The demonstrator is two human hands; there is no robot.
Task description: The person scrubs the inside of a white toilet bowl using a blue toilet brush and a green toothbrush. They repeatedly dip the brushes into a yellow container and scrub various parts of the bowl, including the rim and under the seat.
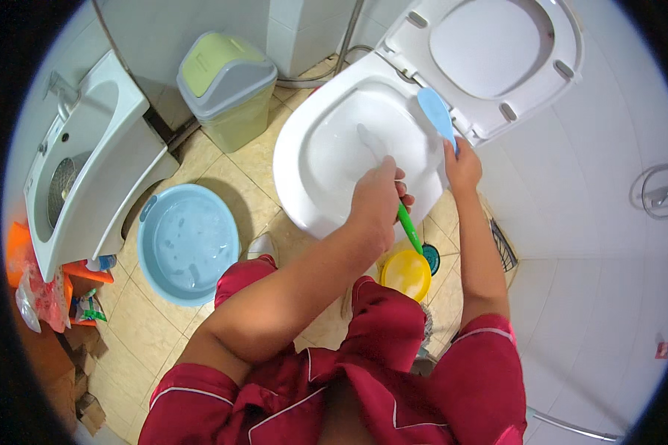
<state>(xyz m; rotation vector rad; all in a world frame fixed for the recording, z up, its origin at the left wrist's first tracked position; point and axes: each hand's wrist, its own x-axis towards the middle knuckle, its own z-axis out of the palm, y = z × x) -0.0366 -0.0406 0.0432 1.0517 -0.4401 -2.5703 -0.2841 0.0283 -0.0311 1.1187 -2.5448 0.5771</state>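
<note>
My left hand [376,194] reaches over the white toilet bowl [334,206] and grips a green-handled tool [409,227]. The handle sticks out below the fist. Beyond the fingers a pale, narrow end [367,138], apparently of the same tool, points into the bowl; its exact kind cannot be told. At the bowl's right rim my right hand [465,166] holds a light blue tool [435,110] with an oval, paddle-like head, raised near the seat hinge. The toilet seat and lid [565,39] are up.
A blue basin [145,250] holding cloudy liquid stands on the tiled floor at left, below a white washbasin [97,211]. Behind it is a swing-lid bin [236,117]. A yellow round container [406,275] and a dark green round item [432,259] lie near my legs.
</note>
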